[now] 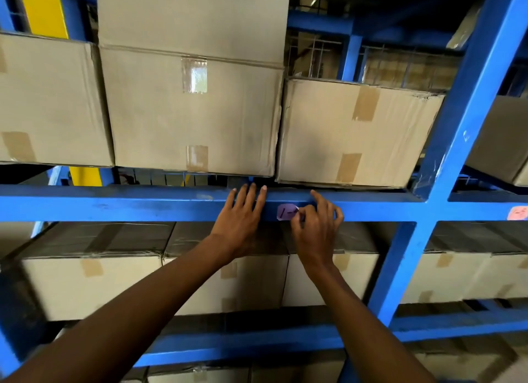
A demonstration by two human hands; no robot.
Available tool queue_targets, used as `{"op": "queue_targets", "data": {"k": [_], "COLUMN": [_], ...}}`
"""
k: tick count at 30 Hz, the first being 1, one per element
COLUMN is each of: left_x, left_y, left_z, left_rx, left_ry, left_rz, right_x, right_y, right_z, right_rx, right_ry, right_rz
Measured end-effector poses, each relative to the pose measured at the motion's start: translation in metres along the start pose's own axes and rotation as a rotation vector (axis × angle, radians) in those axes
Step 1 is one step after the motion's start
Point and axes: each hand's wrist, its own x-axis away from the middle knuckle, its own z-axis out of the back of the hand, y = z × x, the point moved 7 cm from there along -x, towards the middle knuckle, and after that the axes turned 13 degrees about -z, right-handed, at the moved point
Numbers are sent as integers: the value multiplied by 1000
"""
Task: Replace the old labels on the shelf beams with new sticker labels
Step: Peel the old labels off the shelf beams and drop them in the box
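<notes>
A small purple label [285, 211] with dark handwriting sticks to the front of the blue shelf beam [143, 204]. My right hand [317, 225] pinches the label's right edge between thumb and fingers, and that corner looks lifted off the beam. My left hand [243, 214] rests flat on the beam just left of the label, fingers spread and reaching over the beam's top edge. A pink label [517, 213] sits on the beam at the far right.
Taped cardboard boxes [191, 111] fill the shelf above the beam, and more boxes [91, 282] stand on the shelf below. A blue upright post [445, 154] crosses the beam to the right. A lower blue beam [243, 345] runs beneath my arms.
</notes>
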Motion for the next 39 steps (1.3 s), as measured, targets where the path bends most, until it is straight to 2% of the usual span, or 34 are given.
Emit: {"op": "queue_targets", "data": {"k": [6,11,16,20,23,26,35,39], "left_x": [0,2,-14,-37,-59,-85,-160,-180], "left_y": [-1,4,38,81,117,161,301,341], "left_z": [0,4,13,18,18,19,17,-17], "left_rx": [1,16,0,-30,-41,-13,-167,-267], "left_ry": [13,56,130,139,131,151,198,89], "left_rz": [4,9,-146,-271,-312,-354,-483,-481], "right_x": [-8,-7,-13,-20,-17,-14,-11,-4], "right_y": [11,17,39,94,150,207,343,406], "right_z": [0,6,30,64,91,123,159,135], "right_rx": [-129,-204,-288,-321,-360,-306,-231,-248], "right_ry": [-59,-108,-84,-16,8,31,-132,-218], "right_rz": [-102,-116,-193,-328,-468,-531,-601,-655]}}
